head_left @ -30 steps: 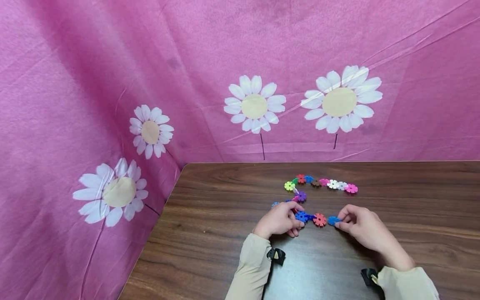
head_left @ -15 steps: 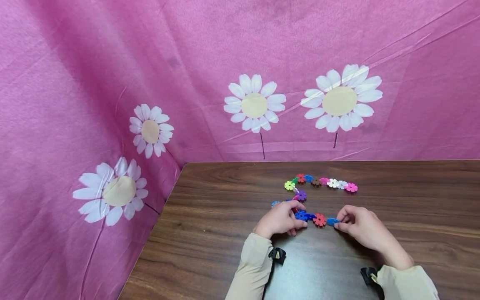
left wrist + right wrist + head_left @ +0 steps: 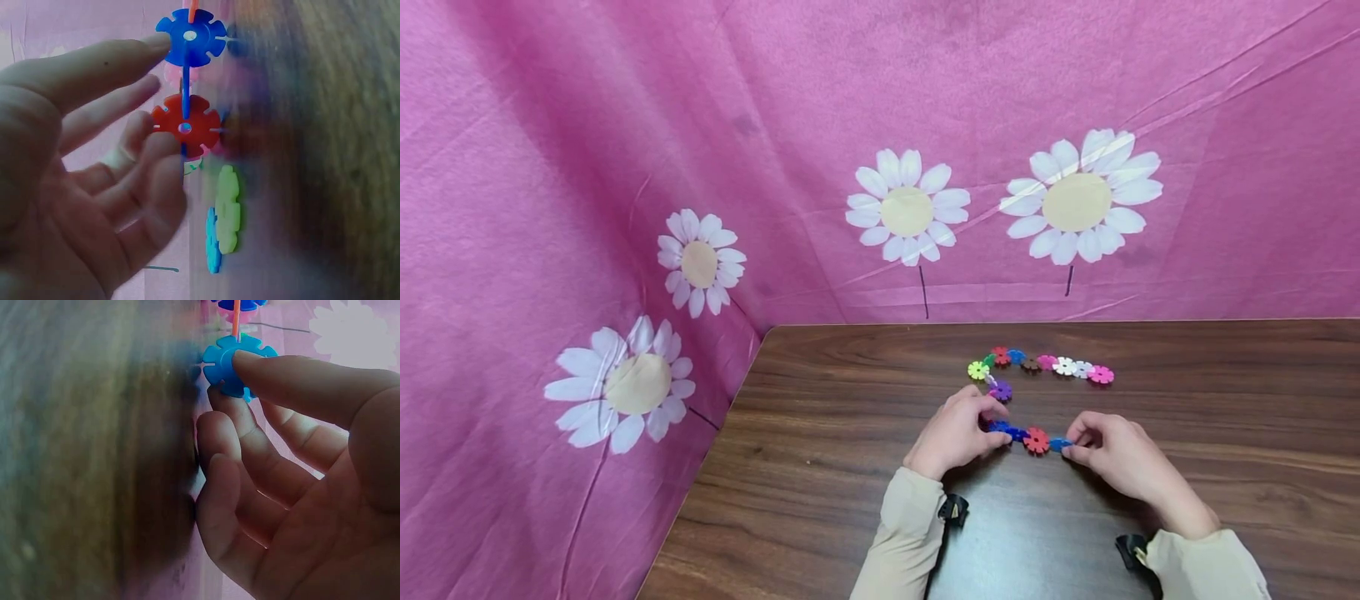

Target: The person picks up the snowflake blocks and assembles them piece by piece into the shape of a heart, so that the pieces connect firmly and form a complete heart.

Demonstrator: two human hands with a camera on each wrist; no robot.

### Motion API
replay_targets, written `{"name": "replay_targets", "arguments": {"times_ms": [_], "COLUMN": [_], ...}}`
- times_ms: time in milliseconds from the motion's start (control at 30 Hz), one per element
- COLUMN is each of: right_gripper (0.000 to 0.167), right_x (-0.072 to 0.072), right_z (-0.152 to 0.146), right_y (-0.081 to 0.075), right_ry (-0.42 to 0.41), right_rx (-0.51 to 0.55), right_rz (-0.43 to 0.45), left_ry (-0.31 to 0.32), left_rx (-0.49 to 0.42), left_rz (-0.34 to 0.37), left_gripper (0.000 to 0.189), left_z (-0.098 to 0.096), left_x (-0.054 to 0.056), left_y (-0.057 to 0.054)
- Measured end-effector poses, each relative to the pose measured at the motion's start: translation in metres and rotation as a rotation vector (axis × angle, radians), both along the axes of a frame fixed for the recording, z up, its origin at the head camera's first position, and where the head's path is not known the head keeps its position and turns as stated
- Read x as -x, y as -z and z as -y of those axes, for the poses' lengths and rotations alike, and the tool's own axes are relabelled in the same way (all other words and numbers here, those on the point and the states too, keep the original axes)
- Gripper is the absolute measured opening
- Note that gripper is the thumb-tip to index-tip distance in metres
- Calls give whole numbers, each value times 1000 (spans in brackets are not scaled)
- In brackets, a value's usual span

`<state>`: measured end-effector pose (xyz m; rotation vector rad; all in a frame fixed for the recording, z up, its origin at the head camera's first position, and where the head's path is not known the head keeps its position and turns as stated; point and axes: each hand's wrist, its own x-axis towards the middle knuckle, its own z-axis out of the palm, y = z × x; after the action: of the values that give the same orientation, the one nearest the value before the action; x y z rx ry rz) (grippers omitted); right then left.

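Note:
Flower-shaped plastic linking discs form a winding chain on the table. At its near end my right hand (image 3: 1112,454) pinches a light blue disc (image 3: 220,362) between thumb and fingers. That disc meets the edge of a red disc (image 3: 1036,441), which appears as a thin orange-red strip in the right wrist view. My left hand (image 3: 955,433) holds the chain further left, its thumb at the edge of a blue disc (image 3: 194,47). Beside its curled fingers is another red disc (image 3: 199,119). The left hand hides part of the chain in the head view.
The chain's far stretch bends back past a purple disc (image 3: 1001,390) and a lime disc (image 3: 977,370), ending at a pink disc (image 3: 1101,375). Underneath is a dark wooden table (image 3: 820,475). A pink cloth with daisies (image 3: 906,211) hangs behind and to the left.
The right hand has shifted slightly left with the light blue disc, which has tilted more edge-on. The left hand has rolled over the chain, covering more of its left side.

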<state>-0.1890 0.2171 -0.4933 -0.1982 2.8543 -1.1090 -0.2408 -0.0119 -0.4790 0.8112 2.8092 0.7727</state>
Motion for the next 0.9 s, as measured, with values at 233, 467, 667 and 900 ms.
{"name": "replay_targets", "arguments": {"times_ms": [233, 467, 667, 900], "right_gripper": [9, 9, 10, 10], "right_x": [1, 3, 1, 1], "right_z": [1, 5, 7, 7], "right_y": [0, -2, -1, -1], "right_ry": [5, -1, -9, -42], "right_rx": [-5, 1, 17, 65], "right_rz": [-7, 10, -31, 16], "left_ry": [67, 109, 122, 124], "left_rx": [24, 71, 104, 57], "left_rz": [-68, -44, -56, -95], "left_gripper": [28, 28, 24, 15], "left_z": [-5, -10, -13, -16], "left_x": [0, -1, -3, -3], "left_y": [1, 8, 8, 12]}}
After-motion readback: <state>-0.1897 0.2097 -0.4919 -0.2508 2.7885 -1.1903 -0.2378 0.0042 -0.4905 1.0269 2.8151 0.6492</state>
